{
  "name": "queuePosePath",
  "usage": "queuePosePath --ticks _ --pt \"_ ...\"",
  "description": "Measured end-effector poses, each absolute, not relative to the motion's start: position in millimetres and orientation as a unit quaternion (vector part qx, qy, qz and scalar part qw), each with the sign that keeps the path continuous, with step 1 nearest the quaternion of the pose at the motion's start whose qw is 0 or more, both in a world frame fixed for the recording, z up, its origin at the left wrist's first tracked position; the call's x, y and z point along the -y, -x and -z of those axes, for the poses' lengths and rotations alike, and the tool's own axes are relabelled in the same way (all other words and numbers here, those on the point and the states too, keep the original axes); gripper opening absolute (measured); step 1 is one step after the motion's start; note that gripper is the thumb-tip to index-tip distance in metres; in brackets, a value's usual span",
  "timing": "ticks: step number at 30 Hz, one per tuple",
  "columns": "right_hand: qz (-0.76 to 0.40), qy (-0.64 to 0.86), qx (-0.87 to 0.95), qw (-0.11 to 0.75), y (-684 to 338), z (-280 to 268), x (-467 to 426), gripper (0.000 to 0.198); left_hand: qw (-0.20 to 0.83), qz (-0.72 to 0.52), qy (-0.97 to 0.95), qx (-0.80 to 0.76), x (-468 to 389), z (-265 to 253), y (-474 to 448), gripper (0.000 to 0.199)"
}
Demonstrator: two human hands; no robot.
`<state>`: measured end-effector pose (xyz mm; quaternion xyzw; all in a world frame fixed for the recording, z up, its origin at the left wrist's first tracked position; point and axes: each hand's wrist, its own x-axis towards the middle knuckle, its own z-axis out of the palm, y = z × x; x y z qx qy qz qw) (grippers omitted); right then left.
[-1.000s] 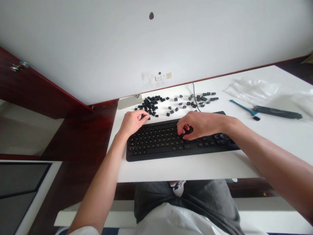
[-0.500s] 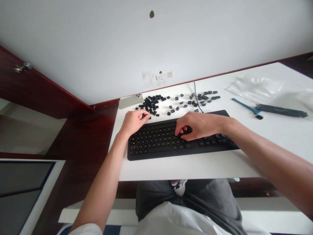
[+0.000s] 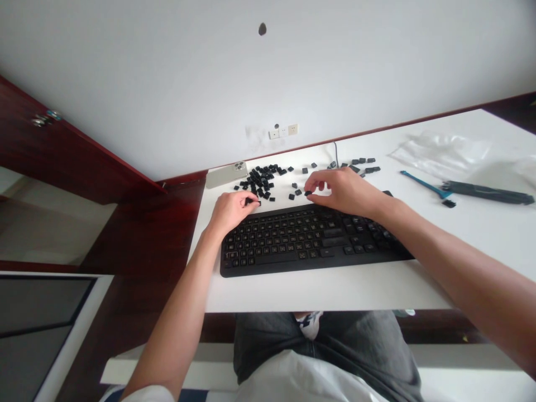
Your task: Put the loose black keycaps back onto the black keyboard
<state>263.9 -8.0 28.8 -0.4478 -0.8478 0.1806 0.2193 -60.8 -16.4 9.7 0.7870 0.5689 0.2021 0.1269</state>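
Note:
A black keyboard (image 3: 276, 258) lies on the white table, many of its key positions showing bare sockets and others larger caps. My left hand (image 3: 233, 212) is closed in a pinch at its upper left edge, with a small black keycap (image 3: 259, 204) at the fingertips. Beyond the keyboard's top edge, my right hand (image 3: 341, 190) has thumb and forefinger on another black keycap (image 3: 308, 193). A dense pile of black keycaps (image 3: 260, 178) lies just past my left hand. More loose keycaps are scattered around my right hand, which hides some of them and part of the keyboard.
A phone (image 3: 226, 175) lies at the table's back left. To the right are a blue brush (image 3: 425, 183), a long dark bundle (image 3: 489, 192) and clear plastic bags (image 3: 441, 149). A cable (image 3: 335, 153) runs toward the wall.
My right hand has moved from over the middle of the keyboard up to the scattered keycaps, uncovering the keys there. My left hand stays at nearly the same place.

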Motion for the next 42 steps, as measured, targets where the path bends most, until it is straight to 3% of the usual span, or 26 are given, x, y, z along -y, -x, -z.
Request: queuePosePath --ticks 16,34,42 --pt "-0.13 0.486 0.848 0.164 -268 -4 -12 0.021 0.108 -0.166 -0.774 -0.602 14 -6 64 0.023" --pt "-0.117 0.488 0.837 0.216 -272 -13 -8 0.023 0.096 -0.167 -0.783 -0.591 13 -3 64 0.02" --pt "-0.122 0.421 0.869 0.227 -259 -18 1 0.027 0.106 -0.165 -0.786 -0.586 15 -4 57 0.016"
